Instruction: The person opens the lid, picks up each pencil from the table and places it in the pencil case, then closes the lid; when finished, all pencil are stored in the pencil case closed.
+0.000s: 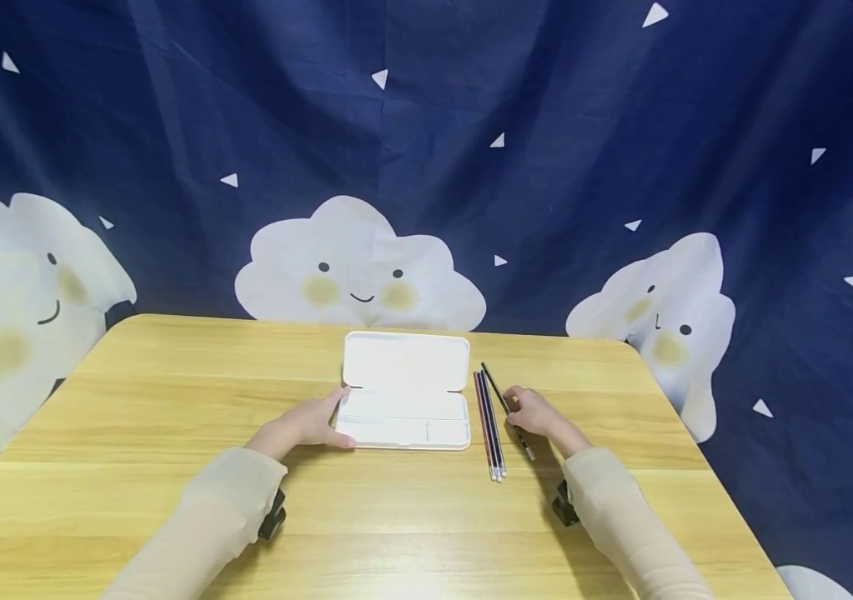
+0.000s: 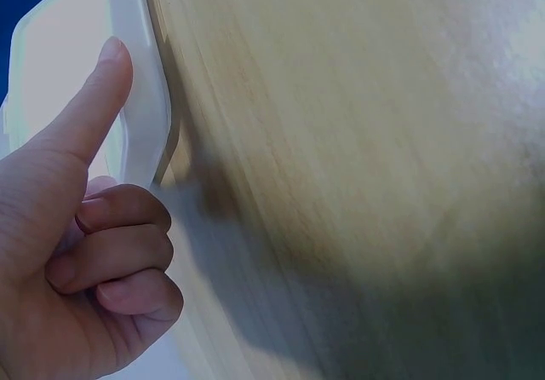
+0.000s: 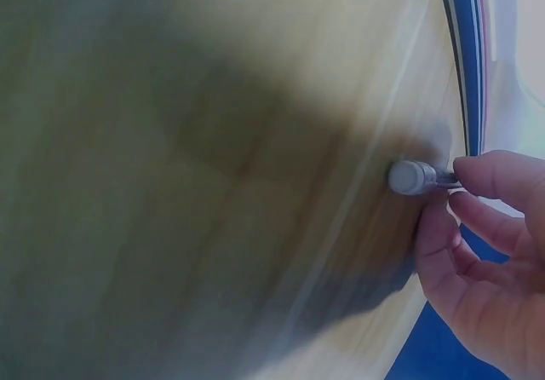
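Note:
A white pencil case [image 1: 403,432] lies with its lid [image 1: 405,361] raised toward the far side. My left hand [image 1: 313,421] holds it by its left end, the thumb over the near corner and the index fingertip at the hinge side; the other fingers are curled in the left wrist view. To the right of the case, my right hand [image 1: 536,412] pinches a dark pencil [image 1: 497,389] between thumb and fingers. Its eraser end [image 3: 409,177] points toward the camera in the right wrist view. Several pencils [image 1: 489,425] lie side by side between case and right hand.
All this is on a light wooden table [image 1: 366,508]. Behind it hangs a dark blue curtain [image 1: 441,100] printed with clouds and white triangles. A black wrist device [image 1: 272,515] shows under the left sleeve, another [image 1: 564,504] by the right.

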The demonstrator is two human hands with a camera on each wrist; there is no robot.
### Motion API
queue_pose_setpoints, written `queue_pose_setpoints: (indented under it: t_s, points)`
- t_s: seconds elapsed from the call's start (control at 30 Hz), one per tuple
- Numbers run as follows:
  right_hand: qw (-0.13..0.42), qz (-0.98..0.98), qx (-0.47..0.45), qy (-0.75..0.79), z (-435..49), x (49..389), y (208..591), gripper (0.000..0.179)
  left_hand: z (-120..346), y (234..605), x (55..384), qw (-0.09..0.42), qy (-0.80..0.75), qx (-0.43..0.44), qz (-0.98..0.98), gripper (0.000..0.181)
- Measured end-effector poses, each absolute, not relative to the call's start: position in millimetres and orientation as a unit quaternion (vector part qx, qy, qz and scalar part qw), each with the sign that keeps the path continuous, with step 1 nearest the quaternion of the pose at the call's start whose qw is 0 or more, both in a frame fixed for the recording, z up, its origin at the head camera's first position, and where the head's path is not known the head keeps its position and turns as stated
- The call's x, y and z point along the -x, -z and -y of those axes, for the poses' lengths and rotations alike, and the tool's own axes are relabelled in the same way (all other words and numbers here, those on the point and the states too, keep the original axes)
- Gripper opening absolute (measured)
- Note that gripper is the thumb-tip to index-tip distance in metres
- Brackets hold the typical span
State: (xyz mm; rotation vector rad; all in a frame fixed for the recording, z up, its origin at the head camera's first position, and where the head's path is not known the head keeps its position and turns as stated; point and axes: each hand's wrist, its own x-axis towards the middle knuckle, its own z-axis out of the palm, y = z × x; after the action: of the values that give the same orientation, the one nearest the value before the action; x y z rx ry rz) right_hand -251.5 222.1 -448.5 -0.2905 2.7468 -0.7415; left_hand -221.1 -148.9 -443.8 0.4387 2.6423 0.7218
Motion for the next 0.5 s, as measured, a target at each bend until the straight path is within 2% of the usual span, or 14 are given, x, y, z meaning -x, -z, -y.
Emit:
queue_pose_setpoints:
  t_s: [0.5]
  points:
    - [0.127, -0.957, 0.078, 0.247, -214, 249, 447, 0.038, 151, 446, 223, 0.182, -0.262, -0.16, -0.934, 0.098]
